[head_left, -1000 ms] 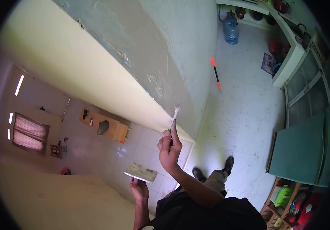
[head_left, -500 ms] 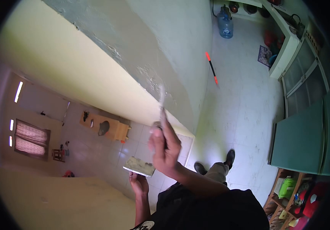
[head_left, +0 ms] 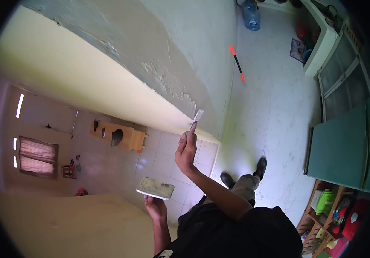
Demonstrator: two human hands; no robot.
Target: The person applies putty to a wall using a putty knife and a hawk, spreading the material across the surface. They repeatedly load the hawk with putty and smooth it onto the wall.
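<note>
My right hand (head_left: 186, 151) is closed round the handle of a small putty knife (head_left: 198, 115), whose pale blade is at the edge of the wall (head_left: 202, 56). Grey, wet-looking plaster (head_left: 159, 73) covers a band along that wall edge, with rough ridges near the blade. Lower down, my left hand (head_left: 155, 207) grips a flat plaster board (head_left: 155, 188) from below. Grey-white paste is smeared over the board's top.
A black and orange stick (head_left: 237, 63) lies on the floor beyond the wall, near a blue water bottle (head_left: 251, 16). A wooden bench (head_left: 127, 136) stands at left; a green cabinet (head_left: 339, 148) and wooden shelf (head_left: 313, 223) are at right.
My right hand and the putty knife have moved down along the wall edge, and more rough plaster shows there. The view has shifted slightly; my left hand still holds the board.
</note>
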